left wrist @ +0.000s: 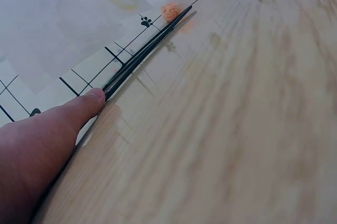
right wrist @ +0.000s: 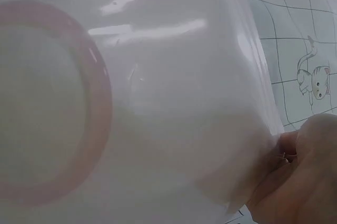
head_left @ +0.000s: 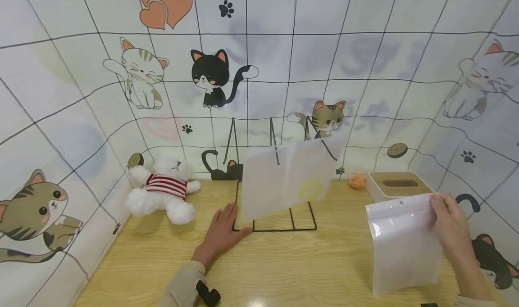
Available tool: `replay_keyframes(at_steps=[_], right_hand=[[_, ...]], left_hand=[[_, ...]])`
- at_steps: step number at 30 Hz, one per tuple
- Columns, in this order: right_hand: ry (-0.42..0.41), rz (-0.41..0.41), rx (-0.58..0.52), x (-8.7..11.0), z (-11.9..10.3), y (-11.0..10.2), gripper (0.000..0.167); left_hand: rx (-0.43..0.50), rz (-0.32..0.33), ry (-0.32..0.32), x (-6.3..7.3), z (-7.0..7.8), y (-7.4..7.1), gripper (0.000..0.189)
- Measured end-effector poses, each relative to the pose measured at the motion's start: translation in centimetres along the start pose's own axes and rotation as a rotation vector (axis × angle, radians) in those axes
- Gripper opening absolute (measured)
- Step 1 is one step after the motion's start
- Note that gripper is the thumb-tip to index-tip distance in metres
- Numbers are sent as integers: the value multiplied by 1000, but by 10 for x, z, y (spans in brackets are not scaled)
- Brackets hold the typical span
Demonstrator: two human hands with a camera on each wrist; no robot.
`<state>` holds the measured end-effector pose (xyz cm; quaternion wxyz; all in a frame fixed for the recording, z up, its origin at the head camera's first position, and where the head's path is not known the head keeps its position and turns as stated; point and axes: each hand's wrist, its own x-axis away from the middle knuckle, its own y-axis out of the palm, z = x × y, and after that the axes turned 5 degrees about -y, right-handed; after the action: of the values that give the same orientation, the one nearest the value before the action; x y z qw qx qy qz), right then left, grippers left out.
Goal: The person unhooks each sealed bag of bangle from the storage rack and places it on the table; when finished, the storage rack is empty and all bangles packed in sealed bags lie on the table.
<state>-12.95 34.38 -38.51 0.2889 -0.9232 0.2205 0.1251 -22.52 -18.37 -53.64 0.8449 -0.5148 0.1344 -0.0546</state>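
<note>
A black wire rack [head_left: 275, 230] stands on the wooden table against the wall, with hooks sticking up at its top. From it hangs a translucent white bag [head_left: 275, 181] with a yellow ring mark. My left hand [head_left: 220, 230] lies with fingers extended over the left side of the rack's base; in the left wrist view its thumb [left wrist: 89, 103] touches the black wire. At the right, my right hand [head_left: 452, 223] pinches the top right corner of a white zip bag [head_left: 405, 248], which hangs down. A pink ring [right wrist: 97, 103] shows on this bag in the right wrist view.
A white teddy bear [head_left: 166, 187] in a striped shirt leans at the back left. An orange ball [head_left: 357, 181] and a tissue box [head_left: 377, 181] with a wooden lid sit at the back right. Cat-patterned cloth [head_left: 267, 55] covers the walls.
</note>
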Motion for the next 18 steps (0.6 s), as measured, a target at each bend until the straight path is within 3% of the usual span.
replay_keyframes(at_steps=[11,18], right_hand=[[-14,-64,119,-8,33,-19,24],[57,-135,246,-25,54,-30,57]], left_hand=[[20,0,10,2,4,-2,95],[-10,2,12,1,3,-2,95]])
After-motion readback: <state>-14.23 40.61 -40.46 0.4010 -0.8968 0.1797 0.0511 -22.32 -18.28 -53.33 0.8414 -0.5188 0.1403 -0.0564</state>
